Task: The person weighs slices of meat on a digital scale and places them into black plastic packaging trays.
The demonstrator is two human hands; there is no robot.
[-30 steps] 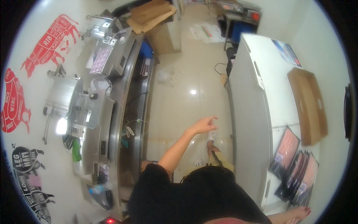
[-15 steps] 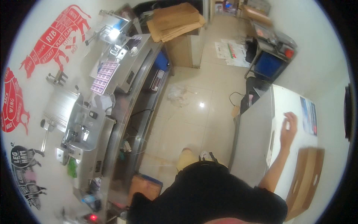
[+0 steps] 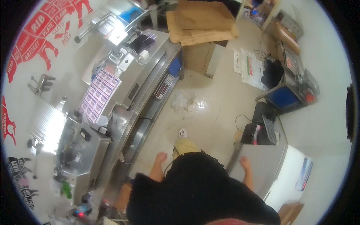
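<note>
My left hand hangs in the air beside my body, over the floor near the steel counter. On the other side my right hand is raised by the grey side of a white chest-like appliance. Both hands look small and blurred, with the fingers seeming curled in. Nothing shows in either one. A sheet of purple-and-white labels lies over a metal slicer on the counter; a second slicer stands nearer.
A flattened cardboard box rests on a cabinet ahead. Crumpled clear plastic and a printed sheet lie on the tiled floor. A scale sits on the lower shelf. A black bag and dark bins are at the right.
My right hand has come off the top of the white appliance and moved left, down beside my body. My left hand has come into view. I have moved forward along the aisle.
</note>
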